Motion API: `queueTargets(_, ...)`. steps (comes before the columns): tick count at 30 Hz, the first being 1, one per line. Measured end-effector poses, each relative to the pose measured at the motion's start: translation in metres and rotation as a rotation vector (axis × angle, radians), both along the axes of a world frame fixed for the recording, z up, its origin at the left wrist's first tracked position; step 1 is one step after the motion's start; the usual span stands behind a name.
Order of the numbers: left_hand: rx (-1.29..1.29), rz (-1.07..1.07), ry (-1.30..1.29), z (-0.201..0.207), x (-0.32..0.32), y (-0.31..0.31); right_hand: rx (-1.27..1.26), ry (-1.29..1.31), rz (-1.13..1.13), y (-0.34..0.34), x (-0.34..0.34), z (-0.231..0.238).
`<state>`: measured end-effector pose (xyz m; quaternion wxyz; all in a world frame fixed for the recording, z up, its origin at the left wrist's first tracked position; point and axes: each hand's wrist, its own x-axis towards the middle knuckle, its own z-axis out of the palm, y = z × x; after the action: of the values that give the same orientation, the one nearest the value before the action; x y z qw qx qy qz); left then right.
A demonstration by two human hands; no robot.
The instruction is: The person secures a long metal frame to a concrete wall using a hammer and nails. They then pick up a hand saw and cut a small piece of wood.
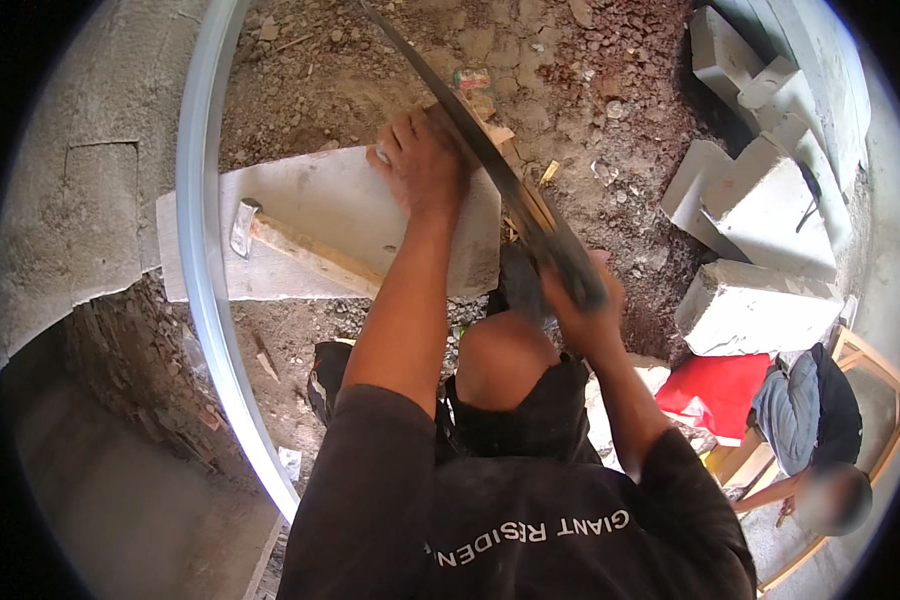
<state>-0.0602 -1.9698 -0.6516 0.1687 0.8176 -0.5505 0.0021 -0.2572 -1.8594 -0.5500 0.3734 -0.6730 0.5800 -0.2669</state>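
A handsaw [490,160] slants across the middle, its long dark blade pointing up to the far left. My right hand [588,305] is closed round its handle end, slightly blurred. My left hand [422,165] presses down on a piece of wood [448,118] beside the blade, fingers bent over it. A small pale thing shows at that hand's left edge, too small to name. Below the wood lies a pale grey slab [320,195], partly hidden by my left forearm. A hammer [305,250] with a wooden handle rests on the slab. My bent knee is just below the saw.
A pale metal bar [198,200] runs along the left, beside a drop. Several pale blocks [770,205] are heaped at the right. Below them lie a red bag [712,392] and a wooden frame [875,370], with another person [800,410] there. Rubble [610,60] covers the ground ahead.
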Motion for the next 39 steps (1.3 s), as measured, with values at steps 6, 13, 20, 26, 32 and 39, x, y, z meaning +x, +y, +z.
queueTargets(6, -0.066, -0.035, -0.103, 0.003, -0.001, -0.008, 0.120, 0.098, -0.052, 0.089, -0.057, 0.022)
queueTargets(13, -0.055, 0.005, -0.097, -0.004, -0.002, -0.003, 0.062, -0.047, -0.017, 0.003, -0.002, -0.002)
queueTargets(20, -0.043, -0.066, -0.053, 0.003, -0.007, -0.008, -0.023, 0.348, 0.107, 0.073, -0.061, -0.002)
queueTargets(26, -0.077, -0.135, -0.019, 0.004, -0.002, 0.000, 0.172, -0.220, -0.092, -0.009, 0.014, 0.001)
queueTargets(32, -0.059, -0.099, -0.037, -0.004, -0.013, -0.001, 0.037, -0.129, -0.150, 0.022, 0.003, 0.000)
queueTargets(39, -0.075, -0.054, -0.112, -0.004, -0.018, -0.003, 0.064, -0.129, -0.111, -0.014, 0.011, 0.036)
